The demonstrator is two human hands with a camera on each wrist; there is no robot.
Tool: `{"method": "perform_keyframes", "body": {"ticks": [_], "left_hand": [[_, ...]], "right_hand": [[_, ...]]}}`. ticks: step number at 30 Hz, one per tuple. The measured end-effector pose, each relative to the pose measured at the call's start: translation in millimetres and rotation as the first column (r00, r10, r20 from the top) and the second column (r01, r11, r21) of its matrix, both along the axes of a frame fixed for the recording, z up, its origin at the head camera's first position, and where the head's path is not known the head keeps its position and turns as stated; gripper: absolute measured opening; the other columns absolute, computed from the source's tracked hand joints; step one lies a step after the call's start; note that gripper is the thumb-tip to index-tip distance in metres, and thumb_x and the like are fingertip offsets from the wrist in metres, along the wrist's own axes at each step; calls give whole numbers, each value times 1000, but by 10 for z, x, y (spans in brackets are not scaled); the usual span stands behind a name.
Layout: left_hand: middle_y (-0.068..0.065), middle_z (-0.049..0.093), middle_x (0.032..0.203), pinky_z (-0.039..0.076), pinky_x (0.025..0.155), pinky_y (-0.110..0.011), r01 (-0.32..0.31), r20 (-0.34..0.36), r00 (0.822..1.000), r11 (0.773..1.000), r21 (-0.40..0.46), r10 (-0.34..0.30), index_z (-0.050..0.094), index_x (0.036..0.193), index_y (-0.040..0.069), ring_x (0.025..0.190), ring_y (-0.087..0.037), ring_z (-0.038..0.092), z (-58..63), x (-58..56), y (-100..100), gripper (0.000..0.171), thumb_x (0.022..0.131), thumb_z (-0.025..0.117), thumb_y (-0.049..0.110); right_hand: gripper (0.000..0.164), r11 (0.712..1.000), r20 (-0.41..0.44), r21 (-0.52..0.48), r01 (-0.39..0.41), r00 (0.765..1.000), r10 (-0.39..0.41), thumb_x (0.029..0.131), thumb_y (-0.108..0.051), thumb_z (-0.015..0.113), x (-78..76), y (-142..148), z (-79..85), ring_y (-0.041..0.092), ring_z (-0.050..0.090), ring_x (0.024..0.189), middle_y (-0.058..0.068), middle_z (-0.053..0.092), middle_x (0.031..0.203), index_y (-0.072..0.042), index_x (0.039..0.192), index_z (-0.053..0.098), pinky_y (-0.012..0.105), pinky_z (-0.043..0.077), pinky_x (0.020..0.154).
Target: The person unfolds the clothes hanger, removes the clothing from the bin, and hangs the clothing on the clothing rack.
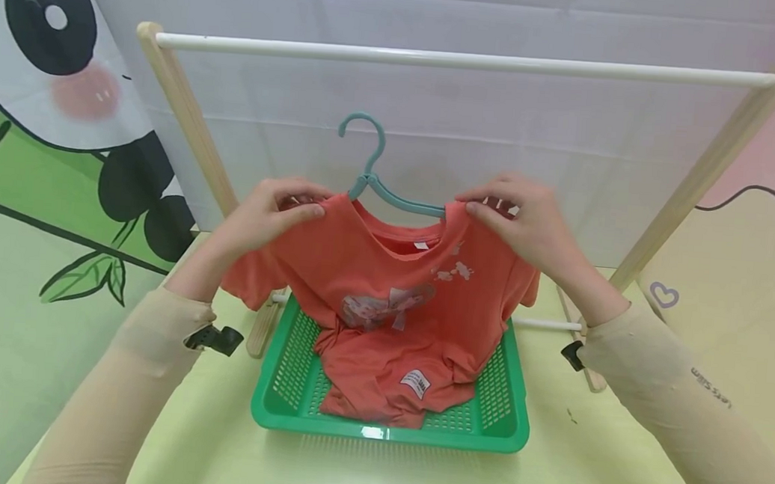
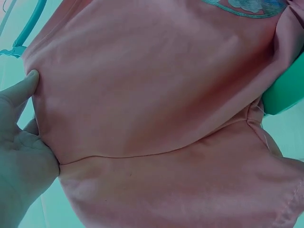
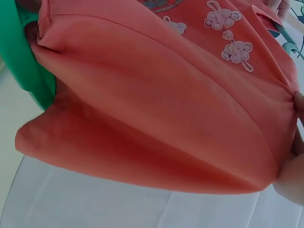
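Observation:
A coral-red short-sleeved T-shirt (image 1: 392,272) hangs between both hands, its lower part bunched in a green plastic basket (image 1: 388,431). My left hand (image 1: 271,208) pinches one shoulder, thumb in front; the left wrist view shows that thumb (image 2: 29,84) against the cloth. The other shoulder is pinched by my right hand (image 1: 527,214), partly seen at the edge of the right wrist view. A teal clothes hanger (image 1: 404,200) sits in the neck opening, hook upward and curving left; its arm ends are hidden inside the shirt. White flower-shaped trims (image 3: 237,51) lie near the collar.
Behind the shirt stands a garment rack with a white crossbar (image 1: 468,61) and wooden side posts (image 1: 703,174). Its wooden feet (image 1: 261,329) flank the basket on the pale yellow-green table (image 1: 384,482). A white cloth backdrop and printed drapes surround it.

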State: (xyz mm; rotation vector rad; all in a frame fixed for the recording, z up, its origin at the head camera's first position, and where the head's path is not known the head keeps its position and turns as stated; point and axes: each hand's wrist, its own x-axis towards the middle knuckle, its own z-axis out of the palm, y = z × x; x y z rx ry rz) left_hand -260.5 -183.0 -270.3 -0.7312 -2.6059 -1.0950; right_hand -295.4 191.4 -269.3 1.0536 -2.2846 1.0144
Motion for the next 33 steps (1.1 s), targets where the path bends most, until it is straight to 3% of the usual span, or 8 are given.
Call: {"method": "perform_keyframes", "body": {"ticks": [8, 17, 24, 28, 33], "left_hand": [[8, 68, 109, 49, 78, -16, -33, 19, 999, 999, 16, 32, 69, 124, 12, 94, -2, 61, 27, 22, -6, 28, 97, 64, 14], [-6, 68, 114, 49, 78, -17, -32, 10, 999, 999, 2, 32, 70, 124, 16, 95, -3, 60, 9, 4, 40, 28, 97, 63, 18], [-5, 68, 115, 49, 79, -16, -38, 6, 999, 999, -13, 38, 70, 124, 17, 95, -4, 60, -6, 10, 65, 28, 97, 64, 17], [-3, 68, 117, 48, 81, -17, -59, 25, 998, 998, -28, 60, 70, 125, 18, 97, -6, 59, 9, 9, 103, 28, 97, 64, 20], [-2, 67, 114, 48, 82, -20, -71, 26, 997, 996, -52, 73, 71, 123, 19, 98, -10, 58, 55, 36, 124, 27, 97, 63, 21]], "right_hand": [[29, 995, 56, 99, -5, 998, 0, 88, -24, 76, 30, 26, 21, 3, 61, 91, -7, 71, 106, -23, 117, 73, 14, 50, 76], [27, 993, 88, 118, -10, 996, 0, 88, -22, 75, 13, -1, -16, 4, 62, 89, -6, 72, 105, -20, 115, 74, 14, 52, 75], [25, 988, 136, 154, 10, 990, -31, 91, -18, 72, 40, -31, -16, 14, 64, 96, 2, 72, 108, -15, 117, 72, 33, 54, 85], [23, 987, 102, 158, 1, 995, -18, 93, -15, 69, 38, -13, -46, 20, 65, 99, 6, 71, 110, -10, 116, 69, 40, 53, 91], [22, 982, 38, 187, -13, 999, 6, 94, -13, 67, 43, 34, -80, 19, 64, 97, 5, 69, 107, -9, 115, 67, 41, 53, 90]]}}
